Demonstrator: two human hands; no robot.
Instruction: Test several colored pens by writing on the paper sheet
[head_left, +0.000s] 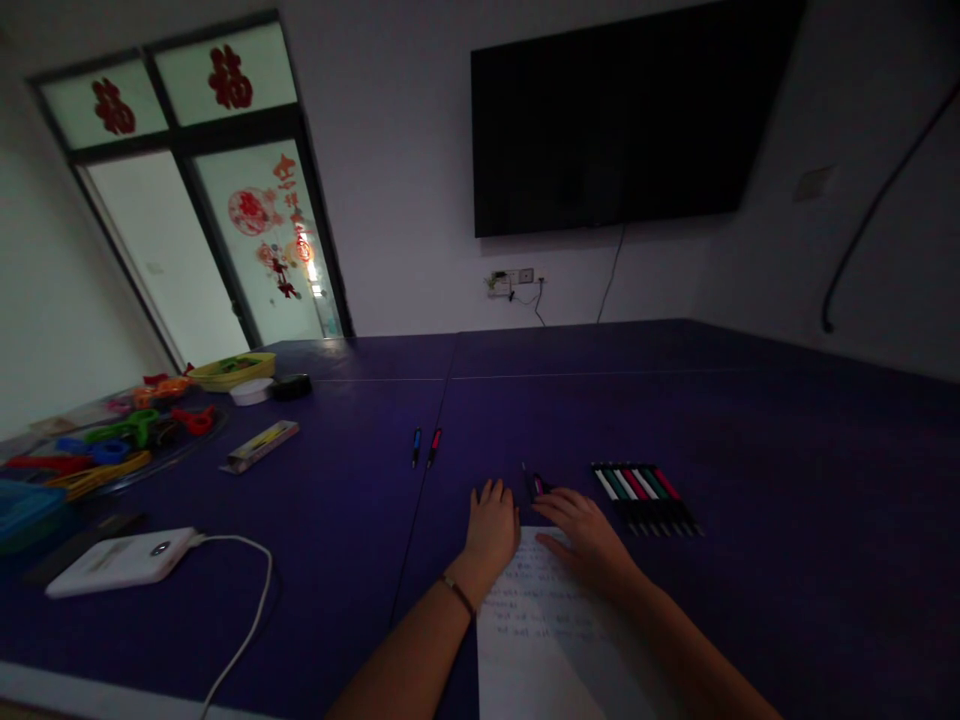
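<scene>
My left hand (493,522) lies flat on the purple table at the upper left edge of a handwritten sheet of paper (525,670), fingers stretched forward. Over the sheet's top edge reaches my right hand (585,530), its fingertips at a dark pen with a pink part (538,485) and its thumb apart from them. A slim dark stick-like piece (526,478) lies just left of that pen; its kind is unclear. To the right, several pens (637,485) with white, green and pink barrels lie side by side. Farther forward are a blue pen (416,447) and a pink pen (434,447).
On the left lie a white power bank (124,562) with a white cable (264,590), a small box (261,446), colourful scissor-like tools (135,430), a blue container (26,510), a yellow basket (232,372) and a black roll (291,387). A television (622,120) hangs on the far wall.
</scene>
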